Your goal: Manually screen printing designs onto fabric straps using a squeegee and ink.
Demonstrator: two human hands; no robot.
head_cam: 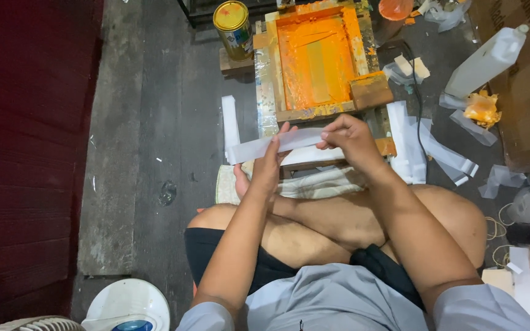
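The white paper strip [271, 144] is held flat between both hands above the crossed legs: the left hand [269, 164] pinches near its middle, the right hand [348, 136] grips its right end with curled fingers. Pulled unevenly, so thin a strip could well crease or tear. Just beyond it lies the wooden printing frame [317, 61], thick with wet-looking orange ink; a sagging end might brush it and smear. More loose strips [433, 150] litter the floor nearby.
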